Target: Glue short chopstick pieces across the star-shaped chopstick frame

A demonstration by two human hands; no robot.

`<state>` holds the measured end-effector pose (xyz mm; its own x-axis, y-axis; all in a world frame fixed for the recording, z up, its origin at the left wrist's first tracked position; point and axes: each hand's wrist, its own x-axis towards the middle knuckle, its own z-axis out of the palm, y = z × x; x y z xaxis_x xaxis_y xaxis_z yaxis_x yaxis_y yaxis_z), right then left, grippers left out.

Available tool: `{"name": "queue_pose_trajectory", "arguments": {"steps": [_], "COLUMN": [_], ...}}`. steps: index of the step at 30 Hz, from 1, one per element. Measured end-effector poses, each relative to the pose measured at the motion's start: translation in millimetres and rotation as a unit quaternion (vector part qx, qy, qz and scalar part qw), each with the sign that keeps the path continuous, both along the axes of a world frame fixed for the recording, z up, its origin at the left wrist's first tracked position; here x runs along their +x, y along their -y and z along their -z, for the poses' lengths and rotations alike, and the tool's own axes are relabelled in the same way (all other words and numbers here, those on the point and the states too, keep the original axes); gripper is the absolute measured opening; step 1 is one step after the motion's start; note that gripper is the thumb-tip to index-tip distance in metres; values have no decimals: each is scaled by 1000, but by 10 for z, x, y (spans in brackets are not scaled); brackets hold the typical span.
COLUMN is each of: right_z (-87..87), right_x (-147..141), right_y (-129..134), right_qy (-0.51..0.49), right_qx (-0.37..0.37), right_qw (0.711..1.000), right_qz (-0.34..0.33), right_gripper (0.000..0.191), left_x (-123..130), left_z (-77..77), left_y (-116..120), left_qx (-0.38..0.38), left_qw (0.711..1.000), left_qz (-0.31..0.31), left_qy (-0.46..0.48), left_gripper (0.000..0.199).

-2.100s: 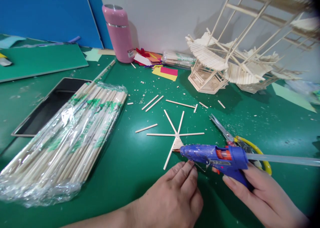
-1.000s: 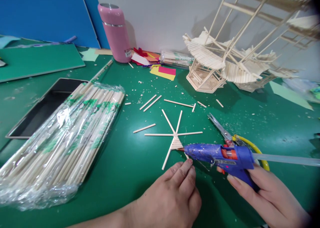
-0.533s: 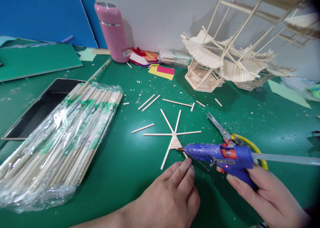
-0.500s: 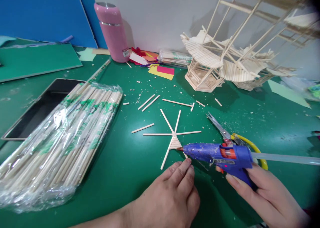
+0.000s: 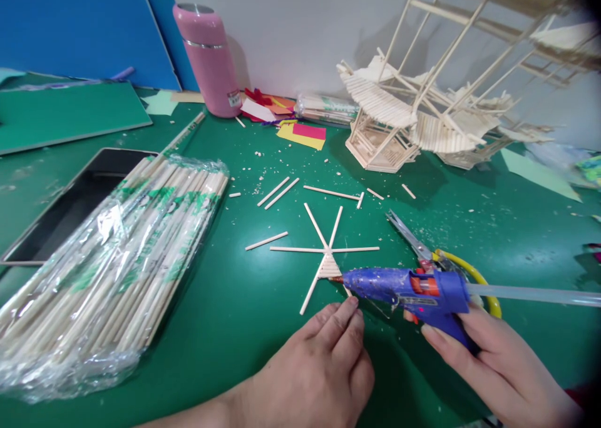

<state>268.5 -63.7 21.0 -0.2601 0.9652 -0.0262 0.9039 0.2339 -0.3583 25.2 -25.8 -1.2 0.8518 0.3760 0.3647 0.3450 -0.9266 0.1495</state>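
My right hand (image 5: pixel 493 359) grips a blue hot glue gun (image 5: pixel 404 288), a clear glue stick (image 5: pixel 530 295) jutting from its rear. Its nozzle touches the lower edge of a small slatted wedge (image 5: pixel 330 268) within a six-armed star of thin wooden sticks (image 5: pixel 327 250). Fingers pressed together, my left hand (image 5: pixel 323 365) holds the end of the star's lower right arm, which is partly hidden by the fingers and the gun. Scissors (image 5: pixel 416 240) with a yellow handle lie just behind the gun, partly covered by it.
Loose cut sticks (image 5: pixel 278 193) lie beyond the star. On the left a plastic-wrapped bundle of chopsticks (image 5: pixel 141 253) rests over a dark tablet-like slab (image 5: pixel 70 209). A pink flask (image 5: pixel 209 62), coloured paper (image 5: pixel 303 134) and a wooden stick model (image 5: pixel 399 115) stand or lie toward the wall.
The star has turned slightly, its upper arms swinging to the right. Both hands and the glue gun keep nearly the same place, with the nozzle still at the wedge.
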Motion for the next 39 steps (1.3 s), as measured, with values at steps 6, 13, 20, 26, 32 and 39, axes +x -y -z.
{"name": "queue_pose_trajectory", "arguments": {"steps": [6, 13, 20, 26, 32, 39], "right_z": [-21, -33, -33, 5, -9, -40], "right_x": [-46, -2, 35, 92, 94, 85], "right_y": [-11, -11, 1, 6, 14, 14], "right_qy": [-16, 3, -7, 3, -5, -31], "right_qx": [-7, -3, 3, 5, 15, 24], "right_qw": [1000, 1000, 1000, 1000, 1000, 999], "right_qz": [6, 13, 5, 20, 26, 17], "right_gripper": [39, 39, 34, 29, 27, 21], "left_x": [11, -16, -12, -7, -8, -6], "left_z": [-7, -7, -3, 7, 11, -3], "left_y": [14, 11, 11, 24, 24, 22], "left_qx": [-7, -7, -13, -11, -19, -12], "left_qw": [1000, 1000, 1000, 1000, 1000, 1000], "left_qz": [-2, -5, 0, 4, -3, -3], "left_qy": [-6, -6, -8, -3, -1, -2], "left_gripper": [22, 21, 22, 22, 20, 21]}}
